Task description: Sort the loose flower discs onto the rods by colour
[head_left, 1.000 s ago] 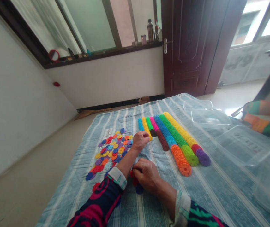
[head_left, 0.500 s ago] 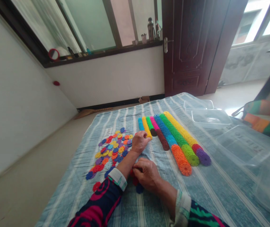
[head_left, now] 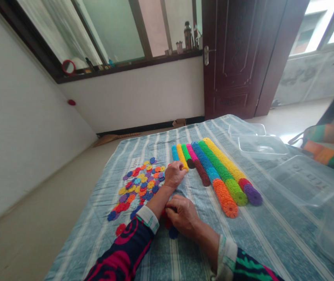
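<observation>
Long rows of stacked plastic flower discs [head_left: 217, 171] in blue, yellow, green, pink, orange and purple lie side by side on a blue striped cloth [head_left: 243, 234]. A loose pile of mixed-colour discs [head_left: 139, 185] is spread to their left. My left hand [head_left: 175, 175] is curled, its fingers closed at the near end of the short yellow row [head_left: 182, 156]. My right hand [head_left: 182, 215] is closed close to me on a small stack of red discs [head_left: 167, 221], with a dark blue disc [head_left: 173, 232] just under it.
Clear plastic bins and lids [head_left: 301, 175] stand on the cloth at the right. A single red disc [head_left: 120, 229] lies apart near the cloth's left edge. A dark wooden door [head_left: 237, 54] and a window sill with bottles [head_left: 184, 43] are beyond.
Both hands stay almost in place. My left hand has shifted slightly toward the short yellow row.
</observation>
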Demonstrator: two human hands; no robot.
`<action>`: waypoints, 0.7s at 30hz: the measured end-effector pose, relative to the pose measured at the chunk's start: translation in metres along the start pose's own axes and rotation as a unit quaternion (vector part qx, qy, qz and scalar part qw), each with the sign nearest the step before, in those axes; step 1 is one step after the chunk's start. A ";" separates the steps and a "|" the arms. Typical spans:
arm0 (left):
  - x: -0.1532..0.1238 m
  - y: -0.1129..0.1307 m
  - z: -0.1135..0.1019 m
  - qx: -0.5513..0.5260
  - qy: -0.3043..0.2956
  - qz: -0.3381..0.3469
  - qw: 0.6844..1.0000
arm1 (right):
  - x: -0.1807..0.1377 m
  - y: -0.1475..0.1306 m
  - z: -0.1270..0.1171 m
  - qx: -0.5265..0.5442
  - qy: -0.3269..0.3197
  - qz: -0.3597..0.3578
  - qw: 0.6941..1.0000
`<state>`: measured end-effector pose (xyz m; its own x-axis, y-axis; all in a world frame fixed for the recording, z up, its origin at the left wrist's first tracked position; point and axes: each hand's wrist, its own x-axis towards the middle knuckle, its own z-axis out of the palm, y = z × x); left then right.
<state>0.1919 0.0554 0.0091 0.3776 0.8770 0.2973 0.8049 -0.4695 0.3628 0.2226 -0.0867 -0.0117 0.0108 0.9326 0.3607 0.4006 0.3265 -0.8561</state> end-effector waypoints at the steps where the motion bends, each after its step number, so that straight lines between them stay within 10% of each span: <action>1: 0.000 0.000 0.000 -0.002 0.002 0.000 1.000 | 0.000 0.000 0.000 0.000 0.000 0.002 1.000; 9: 0.007 -0.027 -0.017 -0.038 -0.001 0.023 0.999 | -0.001 -0.004 -0.003 0.005 -0.015 0.023 1.000; 21: 0.024 -0.066 -0.058 0.195 -0.085 -0.052 0.976 | -0.002 -0.001 0.000 -0.020 -0.015 0.011 1.000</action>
<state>0.1212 0.1019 0.0439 0.3282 0.9378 0.1131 0.9434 -0.3314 0.0096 0.2223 -0.0892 -0.0111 -0.0076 0.9442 0.3292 0.4362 0.2994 -0.8486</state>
